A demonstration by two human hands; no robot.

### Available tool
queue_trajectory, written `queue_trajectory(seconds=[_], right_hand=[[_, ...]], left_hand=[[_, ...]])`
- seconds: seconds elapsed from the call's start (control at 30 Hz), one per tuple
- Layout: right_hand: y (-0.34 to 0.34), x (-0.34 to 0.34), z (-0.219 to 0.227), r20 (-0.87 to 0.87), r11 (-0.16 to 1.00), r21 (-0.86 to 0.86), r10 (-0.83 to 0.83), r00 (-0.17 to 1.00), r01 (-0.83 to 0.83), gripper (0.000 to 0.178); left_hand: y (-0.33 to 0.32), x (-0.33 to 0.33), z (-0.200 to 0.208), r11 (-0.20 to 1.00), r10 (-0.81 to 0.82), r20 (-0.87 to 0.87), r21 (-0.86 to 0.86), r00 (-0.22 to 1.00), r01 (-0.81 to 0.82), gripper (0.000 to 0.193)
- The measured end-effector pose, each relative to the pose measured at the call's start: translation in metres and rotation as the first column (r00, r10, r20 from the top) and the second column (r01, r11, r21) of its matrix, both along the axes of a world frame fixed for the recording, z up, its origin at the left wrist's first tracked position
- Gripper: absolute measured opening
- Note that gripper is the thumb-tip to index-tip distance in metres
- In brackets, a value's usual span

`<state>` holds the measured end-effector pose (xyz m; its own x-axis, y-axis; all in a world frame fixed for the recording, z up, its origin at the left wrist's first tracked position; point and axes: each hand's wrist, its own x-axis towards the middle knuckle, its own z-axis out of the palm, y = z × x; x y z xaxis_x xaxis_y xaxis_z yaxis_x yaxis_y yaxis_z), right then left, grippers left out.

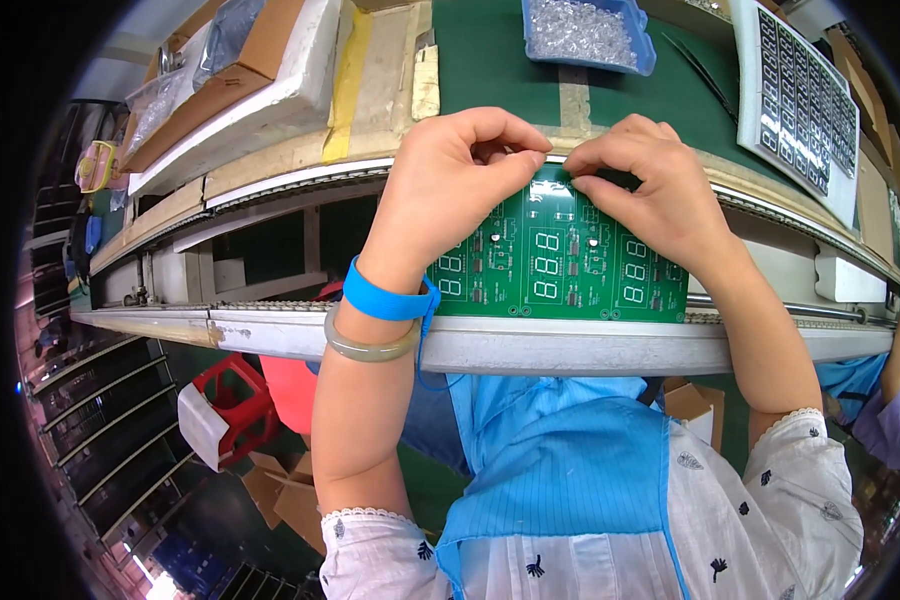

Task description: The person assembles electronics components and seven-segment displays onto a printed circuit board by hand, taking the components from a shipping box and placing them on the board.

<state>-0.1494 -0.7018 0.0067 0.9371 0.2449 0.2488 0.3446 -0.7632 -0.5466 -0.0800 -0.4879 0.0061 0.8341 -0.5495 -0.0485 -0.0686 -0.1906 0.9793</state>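
A green printed circuit board panel lies across the two rails of a conveyor, with white digit outlines and small mounted parts on it. Over its far edge, my left hand has thumb and index finger pinched together; what they hold, if anything, is too small to make out. Just to the right, my right hand is curled with thumb and index finger close together near the same edge. Anything between those fingertips is hidden too. A blue wrist strap and a pale bangle circle my left wrist.
Beyond the rail stands a blue bin of small clear parts. Black tweezers lie right of it, beside a white foam sheet of dark display modules. A cardboard box sits far left; the near rail runs before me.
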Motion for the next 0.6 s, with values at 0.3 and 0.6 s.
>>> queue_trajectory(seconds=[0.3,0.6], right_hand=[[0.0074,-0.0027,0.0021,0.055,0.998,-0.061,-0.008,0.998,0.012,0.015],[0.0051,-0.0021,-0.0030,0.057,1.000,0.001,-0.015,0.998,0.015,0.014]], left_hand=[[-0.0010,-0.0017,-0.0018,0.998,-0.022,0.042,0.062,0.999,0.019,0.013],[-0.0046,-0.0047,-0.0010,0.999,-0.010,0.097,0.040,0.995,0.006,0.014]])
